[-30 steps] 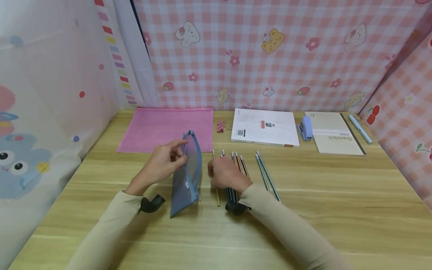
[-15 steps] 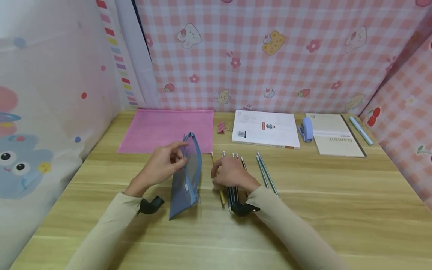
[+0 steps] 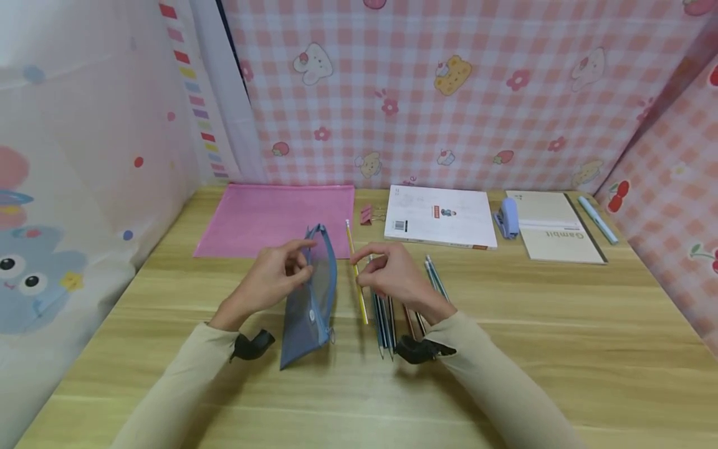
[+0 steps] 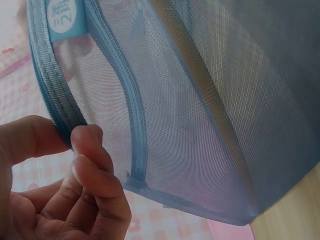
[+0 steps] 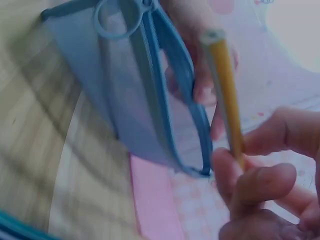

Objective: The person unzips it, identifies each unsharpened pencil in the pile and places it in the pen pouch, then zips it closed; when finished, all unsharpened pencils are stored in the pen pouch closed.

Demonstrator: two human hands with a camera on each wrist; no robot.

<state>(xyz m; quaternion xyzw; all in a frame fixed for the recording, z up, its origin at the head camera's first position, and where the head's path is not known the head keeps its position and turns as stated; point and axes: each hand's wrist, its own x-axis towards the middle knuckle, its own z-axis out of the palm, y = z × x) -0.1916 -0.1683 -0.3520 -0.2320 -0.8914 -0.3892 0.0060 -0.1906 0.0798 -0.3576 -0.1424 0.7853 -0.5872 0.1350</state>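
Observation:
My left hand (image 3: 275,272) pinches the zipped edge of a blue mesh zip pouch (image 3: 303,330) between thumb and fingers, and the pouch stands on its side with its mouth gaping to the right. In the left wrist view the zipper tape (image 4: 55,85) runs into the fingertips. A yellow pencil (image 3: 359,299) is pinched by my right hand (image 3: 395,271), raised just right of the pouch mouth. Its flat end points toward the camera in the right wrist view, where the pencil (image 5: 227,92) overlaps the pouch. Below the right hand lie several dark pencils (image 3: 384,330), partly hidden by it.
Two green pencils (image 3: 437,277) lie further right. Along the back are a pink folder (image 3: 269,215), pink binder clips (image 3: 367,215), a white book (image 3: 443,218), a purple stapler (image 3: 507,218), a cream notebook (image 3: 561,240) and a light blue pen (image 3: 598,220).
My right hand has picked the yellow pencil up from beside the dark pencils and lifted it, shifting slightly right. The left hand keeps its hold on the pouch in the same place.

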